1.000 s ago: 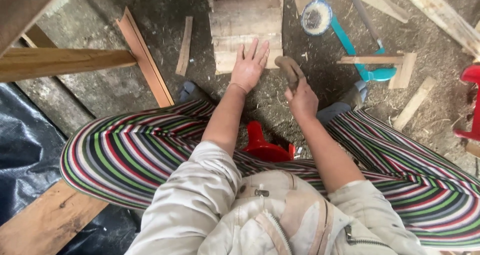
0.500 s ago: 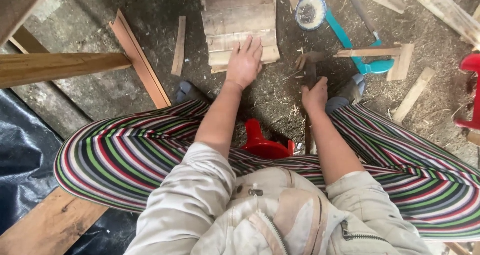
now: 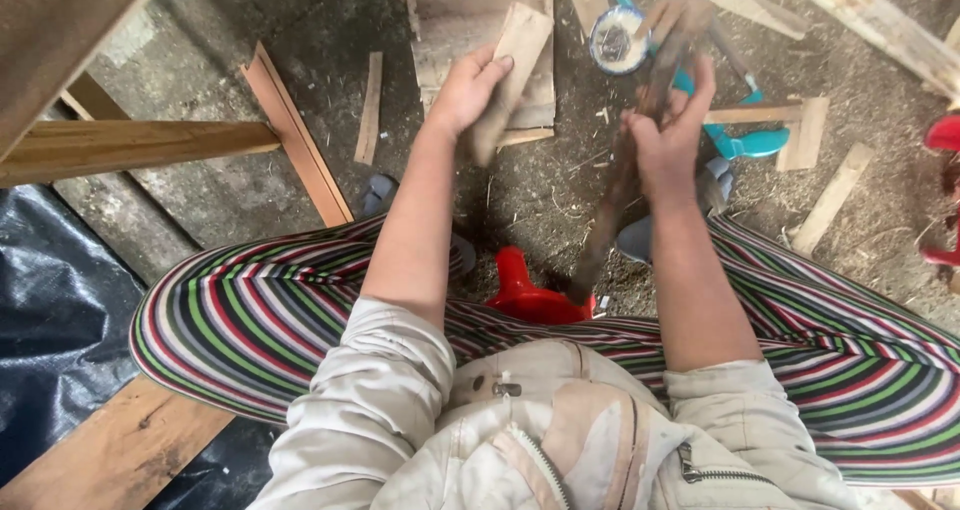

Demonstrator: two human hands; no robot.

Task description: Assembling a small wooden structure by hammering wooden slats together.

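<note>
My left hand (image 3: 468, 88) grips a short flat piece of pale wood (image 3: 510, 65) and holds it tilted above a stack of wooden boards (image 3: 450, 20) on the ground. My right hand (image 3: 670, 130) is closed around the long dark wooden handle of a tool (image 3: 615, 205), raised above my knees; the tool's head is blurred near the top. I am sitting on a red stool (image 3: 530, 295), in striped trousers, with my knees spread apart.
Thin wood slats (image 3: 370, 105) and offcuts (image 3: 830, 195) lie on the sawdust-covered ground. A long plank (image 3: 295, 135) and a wooden beam (image 3: 130, 145) are at left over black sheeting (image 3: 50, 310). A small round tin (image 3: 615, 40) and a teal tool (image 3: 745, 140) lie ahead.
My left hand has lifted a piece of wood off the board stack. My right hand has raised the long-handled tool up from the ground.
</note>
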